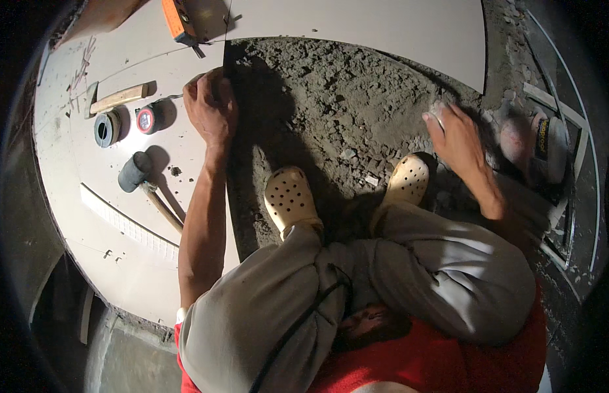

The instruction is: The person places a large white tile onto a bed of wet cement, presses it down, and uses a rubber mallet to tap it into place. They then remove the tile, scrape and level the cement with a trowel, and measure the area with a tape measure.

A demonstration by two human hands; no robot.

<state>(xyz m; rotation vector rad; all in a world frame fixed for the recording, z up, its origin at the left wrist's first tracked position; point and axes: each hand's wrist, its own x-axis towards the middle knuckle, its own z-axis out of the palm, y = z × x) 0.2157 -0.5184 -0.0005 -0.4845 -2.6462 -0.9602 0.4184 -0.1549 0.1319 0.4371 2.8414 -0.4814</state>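
At the edge of the pale tiles [206, 170], my left hand [211, 108] rests with its fingers bent down and drawn together. Whatever its fingertips may grip is hidden. To the right, my right hand [456, 137] is low over the rough grey mortar bed [343, 92], its thumb and fingers curled around a pale greyish lump [438, 111] that I cannot name. Nearest my left hand on the tiles lie a red-rimmed tape measure [146, 120] and an orange tool [178, 23].
A rubber mallet [135, 171], a wire spool [107, 129], a wooden-handled hammer [117, 99] and a white notched strip [124, 223] lie on the left tiles. My cream clogs [290, 196] stand in the mortar. A bucket [547, 147] and metal frame pieces [573, 124] are at right.
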